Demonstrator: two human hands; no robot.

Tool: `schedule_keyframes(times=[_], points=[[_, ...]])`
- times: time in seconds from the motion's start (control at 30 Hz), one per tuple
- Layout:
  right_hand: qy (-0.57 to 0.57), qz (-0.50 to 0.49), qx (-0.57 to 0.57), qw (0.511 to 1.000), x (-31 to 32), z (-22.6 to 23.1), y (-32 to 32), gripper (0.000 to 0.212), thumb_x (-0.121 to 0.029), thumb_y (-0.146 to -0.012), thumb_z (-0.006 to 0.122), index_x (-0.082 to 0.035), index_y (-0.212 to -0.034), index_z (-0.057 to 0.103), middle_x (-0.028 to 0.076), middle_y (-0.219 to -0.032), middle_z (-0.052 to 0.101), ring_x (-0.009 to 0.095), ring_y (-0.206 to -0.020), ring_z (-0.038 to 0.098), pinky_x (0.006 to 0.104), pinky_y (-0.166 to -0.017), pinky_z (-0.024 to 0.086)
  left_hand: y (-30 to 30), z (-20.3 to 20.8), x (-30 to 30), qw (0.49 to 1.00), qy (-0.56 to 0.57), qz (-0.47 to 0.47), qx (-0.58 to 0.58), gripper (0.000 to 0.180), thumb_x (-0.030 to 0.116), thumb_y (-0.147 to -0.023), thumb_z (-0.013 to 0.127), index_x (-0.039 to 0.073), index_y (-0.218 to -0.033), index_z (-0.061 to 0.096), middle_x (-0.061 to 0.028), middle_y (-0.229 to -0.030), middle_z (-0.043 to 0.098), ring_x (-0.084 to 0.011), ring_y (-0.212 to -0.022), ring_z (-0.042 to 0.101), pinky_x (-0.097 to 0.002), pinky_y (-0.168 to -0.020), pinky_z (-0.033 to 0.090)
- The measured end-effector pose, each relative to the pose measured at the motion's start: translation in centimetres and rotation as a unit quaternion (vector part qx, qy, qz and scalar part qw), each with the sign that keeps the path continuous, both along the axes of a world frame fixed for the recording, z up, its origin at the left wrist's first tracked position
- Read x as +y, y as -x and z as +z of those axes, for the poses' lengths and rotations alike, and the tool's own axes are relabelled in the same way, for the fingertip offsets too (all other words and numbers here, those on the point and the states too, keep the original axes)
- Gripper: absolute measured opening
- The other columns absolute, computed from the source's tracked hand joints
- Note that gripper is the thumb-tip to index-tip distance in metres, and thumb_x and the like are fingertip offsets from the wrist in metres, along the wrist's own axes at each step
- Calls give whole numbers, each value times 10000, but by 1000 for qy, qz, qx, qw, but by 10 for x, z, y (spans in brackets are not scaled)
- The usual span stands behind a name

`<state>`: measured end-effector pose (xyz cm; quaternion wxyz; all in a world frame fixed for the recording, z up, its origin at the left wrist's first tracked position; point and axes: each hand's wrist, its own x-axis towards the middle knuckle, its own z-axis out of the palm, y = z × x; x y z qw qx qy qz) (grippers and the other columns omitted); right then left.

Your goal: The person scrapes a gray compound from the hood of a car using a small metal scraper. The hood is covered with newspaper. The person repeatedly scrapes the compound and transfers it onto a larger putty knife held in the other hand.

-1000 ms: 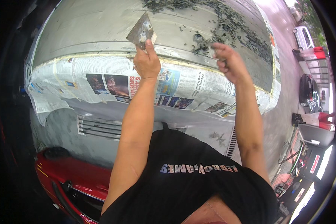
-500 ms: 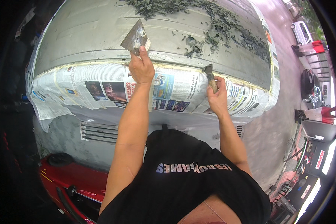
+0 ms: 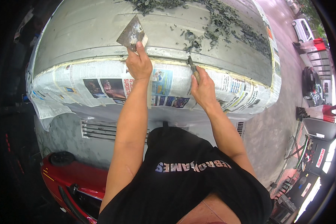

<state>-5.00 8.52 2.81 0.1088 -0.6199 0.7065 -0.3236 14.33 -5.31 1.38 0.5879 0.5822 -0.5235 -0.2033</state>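
Two scrapers were at work on the grey panel [image 3: 100, 33], one in each hand. The left hand [image 3: 139, 64] was closed around the handle of a wide putty knife [image 3: 131, 34], whose blade lay tilted on the panel just beyond the near edge. The right hand [image 3: 203, 89] was clenched on a narrower scraper [image 3: 193, 67], its tip touching the yellowish tape line [image 3: 82, 61] where the panel met the newspaper masking [image 3: 100, 87].

Judged from how things lay, the stripping was partly done. The left and middle of the panel looked bare and dull, while a thick scatter of dark paint flakes [image 3: 227, 22] covered the far right part and thinned toward the middle; those loosened scraps were not yet cleared, and whether coating remained beneath them could not be told. A few flakes sat just beside the narrow scraper's tip, so the near edge seemed to be the part in hand.

Room to move was good across the panel's left, where nothing stood. The near edge curved and dropped onto the papered face, so blades had little margin before they met tape. On the right the masked corner fell away toward pavement [image 3: 283, 112] and parked cars [image 3: 301, 30], well apart. Below, a red vehicle part [image 3: 78, 179] lay near the person's left side.
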Motion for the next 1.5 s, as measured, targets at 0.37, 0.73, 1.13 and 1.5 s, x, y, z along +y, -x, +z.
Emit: schedule_keyframes(times=[0.37, 0.73, 1.13, 1.5], points=[[30, -56, 48, 997, 17, -9, 28, 370, -97, -935, 634, 22, -1274, 549, 264, -1105, 660, 453, -920, 678, 493, -785, 560, 0, -1, 3, 1000, 26, -2, 14, 450, 393, -1057, 502, -15, -1207, 617, -242, -1009, 727, -442, -917, 696, -472, -779, 513], [10, -36, 29, 999, 6, -6, 11, 362, -83, -935, 636, 39, -1267, 560, 293, -1048, 680, 466, -946, 675, 487, -824, 542, 0, 1, 0, 1000, 22, 16, -11, 432, 385, -1059, 489, 1, -1217, 607, -244, -978, 726, -459, -902, 690, -494, -754, 511], [12, -76, 16, 997, 20, -10, 13, 381, -92, -941, 629, 22, -1294, 540, 281, -1104, 664, 452, -929, 680, 498, -788, 553, 0, -2, 2, 998, 50, 18, 17, 464, 392, -1053, 519, -44, -1170, 629, -226, -970, 733, -396, -883, 709, -443, -777, 518], [-5, -110, 35, 993, 13, -7, 10, 338, -76, -934, 624, 48, -1242, 559, 308, -1044, 675, 475, -930, 675, 506, -809, 538, -5, -9, 0, 998, 64, 4, 23, 465, 397, -1056, 515, -44, -1138, 638, -219, -958, 735, -397, -864, 708, -439, -751, 515]])
